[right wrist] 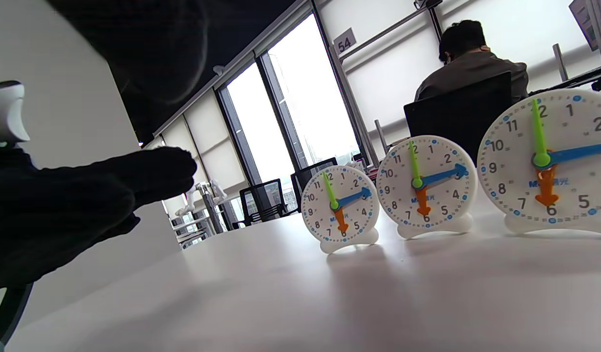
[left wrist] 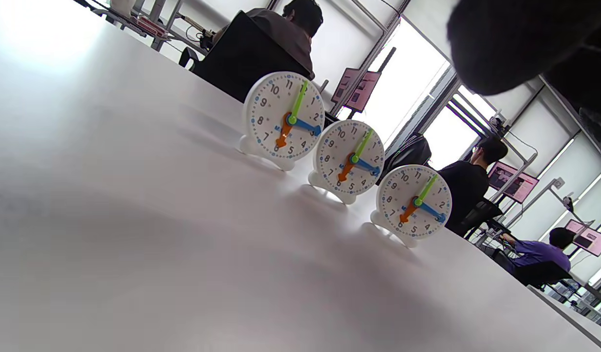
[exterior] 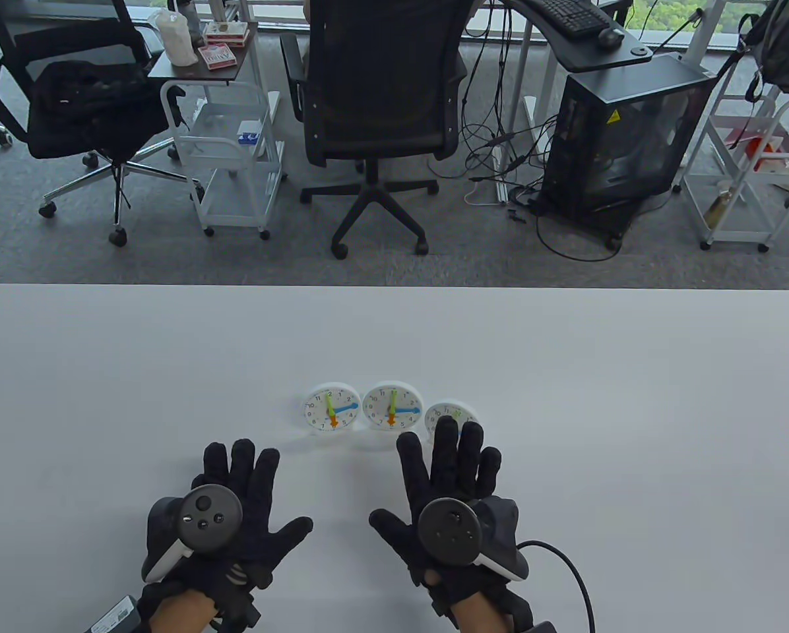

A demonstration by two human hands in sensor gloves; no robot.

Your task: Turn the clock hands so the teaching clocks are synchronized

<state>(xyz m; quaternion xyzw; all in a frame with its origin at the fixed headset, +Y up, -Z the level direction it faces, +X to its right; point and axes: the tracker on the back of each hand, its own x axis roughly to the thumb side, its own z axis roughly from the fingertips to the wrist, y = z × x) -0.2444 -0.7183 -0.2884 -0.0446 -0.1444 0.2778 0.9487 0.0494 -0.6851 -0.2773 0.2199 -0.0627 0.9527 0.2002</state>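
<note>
Three white teaching clocks stand upright in a row on the white table (exterior: 104, 369): the left clock (exterior: 331, 410), the middle clock (exterior: 392, 406) and the right clock (exterior: 448, 415). Each has a green, a blue and an orange hand, and all three show the same setting in the left wrist view (left wrist: 285, 116) (left wrist: 349, 157) (left wrist: 414, 201) and the right wrist view (right wrist: 339, 205) (right wrist: 426, 184) (right wrist: 549, 159). My left hand (exterior: 236, 491) lies flat and open, apart from the clocks. My right hand (exterior: 448, 475) lies flat and open, its fingertips partly hiding the right clock.
Beyond the table's far edge stand two office chairs (exterior: 375, 99) (exterior: 78, 105), white carts (exterior: 229, 151) (exterior: 757, 165) and a black computer tower (exterior: 622, 138). A cable (exterior: 576, 573) runs from my right hand's tracker.
</note>
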